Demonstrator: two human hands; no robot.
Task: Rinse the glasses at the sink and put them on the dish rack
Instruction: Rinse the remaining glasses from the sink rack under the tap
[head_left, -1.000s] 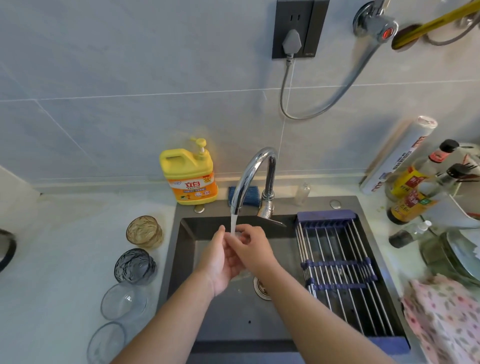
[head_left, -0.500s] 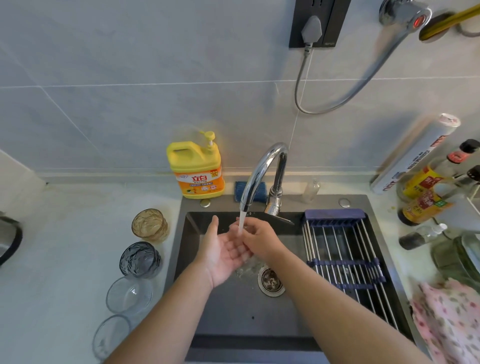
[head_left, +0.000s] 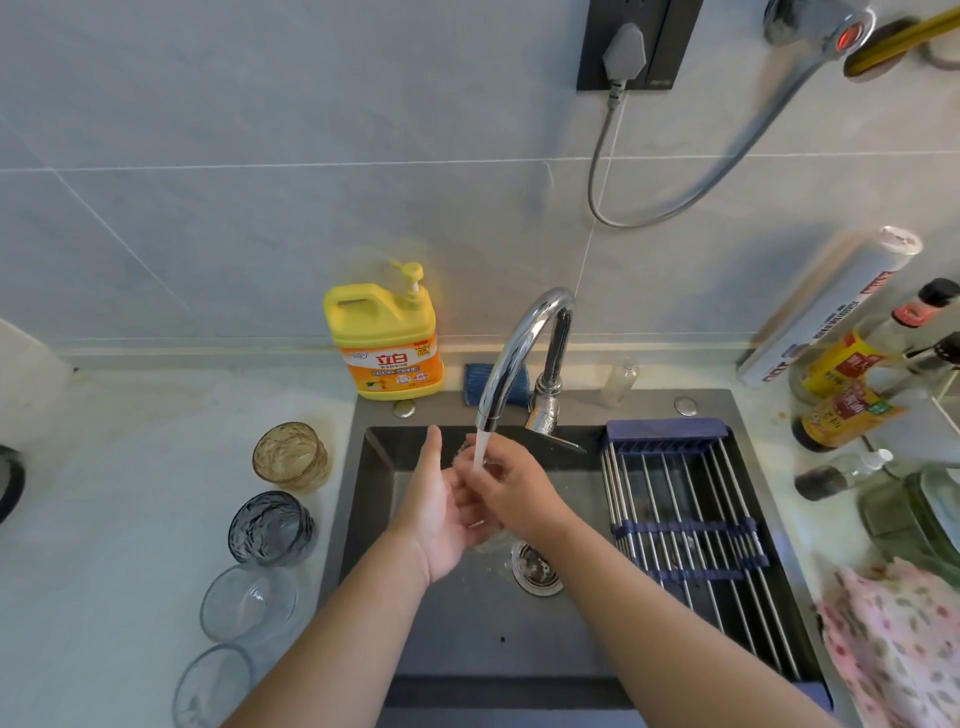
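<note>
Several glasses stand in a row on the counter left of the sink: an amber glass, a dark grey glass, a clear glass and another clear glass at the bottom edge. Both my hands are over the dark sink, under the water running from the chrome faucet. My left hand is spread with its palm turned right. My right hand has its fingers curled against the left hand's fingers. Neither hand holds a glass. The roll-up dish rack spans the sink's right half and carries nothing.
A yellow detergent bottle and a blue sponge sit behind the sink. Sauce bottles, a wrap roll and a flowered cloth crowd the right counter. The drain lies below my hands.
My left hand has opened and spread beneath the stream while my right hand keeps rubbing against it. The view has shifted slightly. The glasses have not moved.
</note>
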